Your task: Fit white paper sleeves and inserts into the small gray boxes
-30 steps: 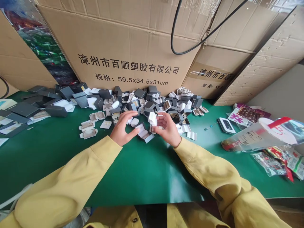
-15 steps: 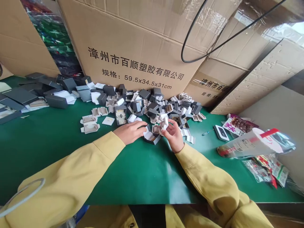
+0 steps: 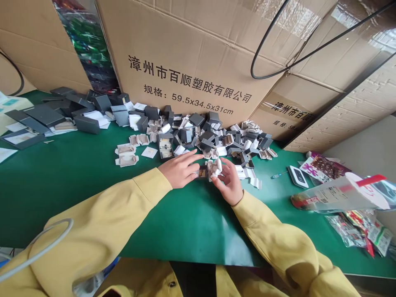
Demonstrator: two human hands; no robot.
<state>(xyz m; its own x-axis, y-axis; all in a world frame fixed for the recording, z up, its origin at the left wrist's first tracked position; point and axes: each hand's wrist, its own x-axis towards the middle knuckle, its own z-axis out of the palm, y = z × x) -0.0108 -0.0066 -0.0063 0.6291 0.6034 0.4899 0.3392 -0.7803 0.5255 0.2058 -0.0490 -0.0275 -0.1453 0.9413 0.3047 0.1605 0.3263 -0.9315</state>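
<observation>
My left hand (image 3: pixel 182 170) is at the left end of a small dark box (image 3: pixel 202 171), its thumb and lower fingers against the box and its forefinger stretched out above. Part of the box lies behind these fingers. Between the fingertips of my right hand (image 3: pixel 229 181) is a folded white cardboard insert (image 3: pixel 214 167), right beside the box. Just behind both hands spreads a heap of dark boxes (image 3: pixel 208 140) and pale inserts. An open box (image 3: pixel 166 147) with a patterned inside stands left of the heap's middle.
Loose inserts (image 3: pixel 126 160) and a white card (image 3: pixel 149 152) lie on the green table (image 3: pixel 173 222). More dark boxes (image 3: pixel 45 115) are piled at left. To the right are a small white device (image 3: pixel 297 176), a clear plastic cup (image 3: pixel 337 194) and snack packets (image 3: pixel 355 231). Large cartons (image 3: pixel 185 53) stand behind.
My left hand has moved onto the small box, which is now turned straighter and partly covered by the fingers. My right hand keeps the insert beside it. The view has shifted slightly.
</observation>
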